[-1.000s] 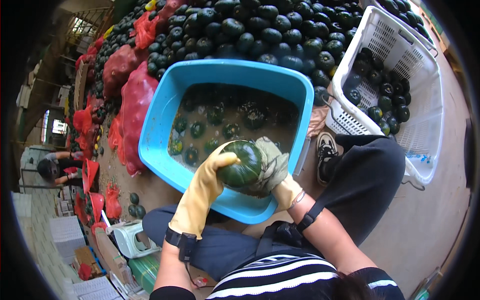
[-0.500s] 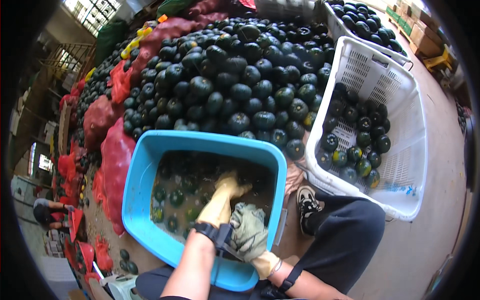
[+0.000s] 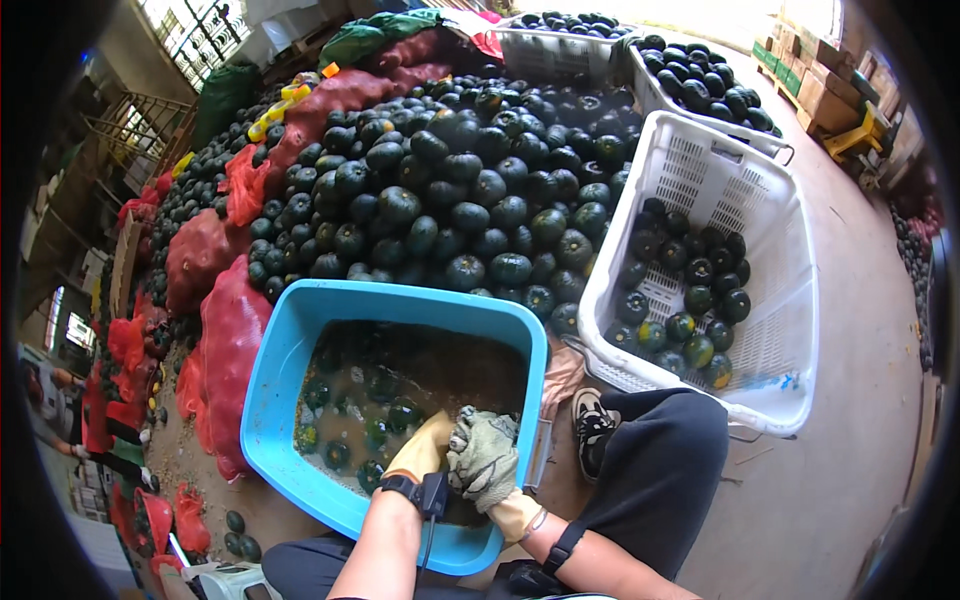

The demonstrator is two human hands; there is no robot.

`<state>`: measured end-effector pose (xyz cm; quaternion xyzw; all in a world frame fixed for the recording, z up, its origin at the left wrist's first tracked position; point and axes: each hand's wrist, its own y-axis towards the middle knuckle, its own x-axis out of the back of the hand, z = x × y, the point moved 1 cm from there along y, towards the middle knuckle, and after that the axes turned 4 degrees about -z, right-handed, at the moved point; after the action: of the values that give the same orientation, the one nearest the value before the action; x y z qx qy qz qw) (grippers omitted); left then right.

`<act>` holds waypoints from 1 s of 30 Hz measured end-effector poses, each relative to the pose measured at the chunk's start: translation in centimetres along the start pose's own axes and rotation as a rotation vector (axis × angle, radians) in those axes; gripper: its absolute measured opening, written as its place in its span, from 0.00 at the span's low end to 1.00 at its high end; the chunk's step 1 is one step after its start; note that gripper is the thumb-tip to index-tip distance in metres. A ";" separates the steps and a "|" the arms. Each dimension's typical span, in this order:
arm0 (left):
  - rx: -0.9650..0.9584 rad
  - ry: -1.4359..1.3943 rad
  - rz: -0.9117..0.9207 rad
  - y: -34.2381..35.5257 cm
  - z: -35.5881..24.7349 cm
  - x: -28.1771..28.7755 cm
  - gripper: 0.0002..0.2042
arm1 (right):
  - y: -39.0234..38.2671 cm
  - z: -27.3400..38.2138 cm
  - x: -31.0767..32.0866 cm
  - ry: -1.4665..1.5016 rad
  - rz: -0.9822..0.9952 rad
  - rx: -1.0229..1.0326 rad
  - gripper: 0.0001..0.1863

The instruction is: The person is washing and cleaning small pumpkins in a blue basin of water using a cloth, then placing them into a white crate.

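Dark green round squashes (image 3: 404, 414) float in murky brown water inside a blue plastic tub (image 3: 265, 400) in front of me. My left hand (image 3: 424, 448), in a pale yellow glove, reaches down over the water; its fingers are hidden behind the other hand. Close against it is my right hand (image 3: 483, 460), wearing a wet grey-green cloth glove over a yellow one. Its fingers are curled closed near the tub's right side, and whatever they hold is hidden. Straps circle both wrists or forearms.
To the right stands a white slatted crate (image 3: 805, 300) partly filled with squashes. A large heap of squashes (image 3: 470, 215) rises behind the tub. Red mesh sacks (image 3: 232, 350) line the left. My bent knee (image 3: 670, 450) is between tub and crate. Another person (image 3: 60, 390) is at far left.
My left hand has drawn back toward me out of deeper water. My right hand has risen slightly and its fingers have come beside the left. The view has shifted a little.
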<state>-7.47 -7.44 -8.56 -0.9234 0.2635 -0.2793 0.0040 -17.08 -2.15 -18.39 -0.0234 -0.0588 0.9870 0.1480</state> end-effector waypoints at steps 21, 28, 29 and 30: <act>0.323 -0.196 0.023 -14.6 3.0 -4.8 0.17 | -2.8 13.5 1.1 0.043 0.241 0.412 0.03; 0.637 0.061 0.131 -14.2 0.0 -1.0 0.19 | -1.2 13.9 2.1 0.189 0.442 0.195 0.04; 0.528 -0.001 0.247 -14.1 -1.1 0.1 0.20 | 1.1 10.8 2.9 0.193 0.446 0.205 0.04; 0.411 -0.059 0.365 -13.8 -2.0 0.7 0.22 | 4.1 5.9 3.6 0.402 0.481 0.052 0.01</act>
<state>-1.33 4.38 -4.39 -0.8480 0.3633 -0.2947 0.2492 -22.03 -5.61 -13.10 -0.2275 0.0039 0.9704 -0.0805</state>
